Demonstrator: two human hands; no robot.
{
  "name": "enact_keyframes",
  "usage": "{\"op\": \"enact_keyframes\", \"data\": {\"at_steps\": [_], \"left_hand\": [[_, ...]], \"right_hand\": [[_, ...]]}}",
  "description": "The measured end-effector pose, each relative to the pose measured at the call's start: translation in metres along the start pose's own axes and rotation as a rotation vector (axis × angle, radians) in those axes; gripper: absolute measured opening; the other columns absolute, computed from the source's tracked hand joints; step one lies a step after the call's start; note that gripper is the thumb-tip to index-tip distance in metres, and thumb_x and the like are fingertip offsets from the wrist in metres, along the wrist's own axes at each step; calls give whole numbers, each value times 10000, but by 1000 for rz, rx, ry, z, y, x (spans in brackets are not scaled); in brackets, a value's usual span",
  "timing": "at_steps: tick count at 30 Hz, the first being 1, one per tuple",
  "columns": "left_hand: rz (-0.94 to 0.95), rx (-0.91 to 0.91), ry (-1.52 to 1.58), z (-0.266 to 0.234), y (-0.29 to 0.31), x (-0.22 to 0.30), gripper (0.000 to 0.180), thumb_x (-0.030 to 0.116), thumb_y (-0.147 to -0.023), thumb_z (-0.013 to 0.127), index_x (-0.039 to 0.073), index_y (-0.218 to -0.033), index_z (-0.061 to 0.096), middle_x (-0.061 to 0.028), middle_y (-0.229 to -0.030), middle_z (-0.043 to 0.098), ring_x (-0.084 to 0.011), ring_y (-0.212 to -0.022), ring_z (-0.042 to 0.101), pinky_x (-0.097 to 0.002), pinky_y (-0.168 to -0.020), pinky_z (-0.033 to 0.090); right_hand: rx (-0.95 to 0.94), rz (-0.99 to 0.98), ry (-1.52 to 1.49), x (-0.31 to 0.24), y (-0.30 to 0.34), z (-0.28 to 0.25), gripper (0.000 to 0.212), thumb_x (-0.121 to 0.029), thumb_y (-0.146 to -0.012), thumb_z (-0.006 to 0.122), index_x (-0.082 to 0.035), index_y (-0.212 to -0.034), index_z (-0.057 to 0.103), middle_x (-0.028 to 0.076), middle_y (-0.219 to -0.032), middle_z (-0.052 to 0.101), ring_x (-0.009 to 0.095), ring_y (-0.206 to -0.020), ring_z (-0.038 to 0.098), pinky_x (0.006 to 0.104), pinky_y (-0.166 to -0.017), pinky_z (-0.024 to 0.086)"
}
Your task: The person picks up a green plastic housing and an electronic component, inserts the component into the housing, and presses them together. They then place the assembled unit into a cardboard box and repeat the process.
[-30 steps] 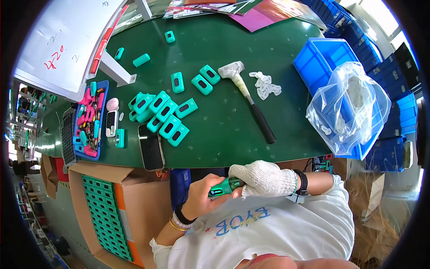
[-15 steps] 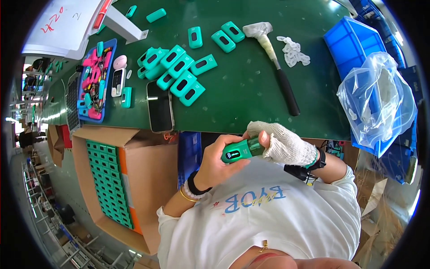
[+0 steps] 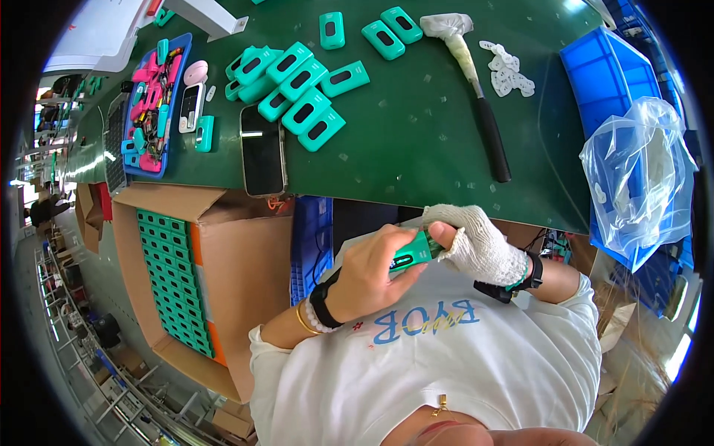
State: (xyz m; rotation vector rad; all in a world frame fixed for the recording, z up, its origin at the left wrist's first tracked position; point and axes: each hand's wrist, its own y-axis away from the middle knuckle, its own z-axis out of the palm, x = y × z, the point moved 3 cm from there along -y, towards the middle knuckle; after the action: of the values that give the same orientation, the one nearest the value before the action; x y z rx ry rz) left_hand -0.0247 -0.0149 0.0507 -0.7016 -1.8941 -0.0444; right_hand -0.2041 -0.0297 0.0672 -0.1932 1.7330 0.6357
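Note:
In front of my chest, my left hand (image 3: 370, 273) is closed round a green vape device (image 3: 413, 251) with a dark oval window. The left fingers cover much of its display end. My right hand (image 3: 480, 247), in a white knit fingerless glove, grips the other end, thumb pressed toward it. That end is mostly hidden by the glove and fingers. Beyond my hands, a pile of similar green shells (image 3: 290, 78) lies on the green table (image 3: 387, 160).
A cloth-wrapped hammer (image 3: 487, 130) lies right of centre, beside white pieces (image 3: 509, 70). A phone (image 3: 262, 160) rests near the front edge. At left are a blue tray of pink and green parts (image 3: 182, 56) and a carton (image 3: 249, 297); at right, a blue bin (image 3: 599, 74) with plastic bag.
My left fingers have moved over the device and cover more of its lit display. My right hand keeps its hold on the other end. The whole view has shifted slightly.

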Motion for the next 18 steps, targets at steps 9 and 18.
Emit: {"op": "enact_keyframes", "data": {"at_steps": [9,18], "left_hand": [[-106,-103,36,7,-1,-9,506,75,-687,844,18,-1094,549,-160,-981,645,-290,-771,680,-324,-653,541],[-147,42,187,-10,-2,-11,550,30,-643,883,8,-1097,574,-137,-1000,658,-203,-895,645,-289,-728,529]], "right_hand": [[-114,363,-183,12,2,-8,398,-359,-1022,490,-3,-884,599,37,-621,513,99,-571,502,282,-522,411],[-226,168,-174,19,4,-11,508,-492,-979,524,-17,-1141,604,51,-785,580,102,-633,571,260,-581,483]]}}
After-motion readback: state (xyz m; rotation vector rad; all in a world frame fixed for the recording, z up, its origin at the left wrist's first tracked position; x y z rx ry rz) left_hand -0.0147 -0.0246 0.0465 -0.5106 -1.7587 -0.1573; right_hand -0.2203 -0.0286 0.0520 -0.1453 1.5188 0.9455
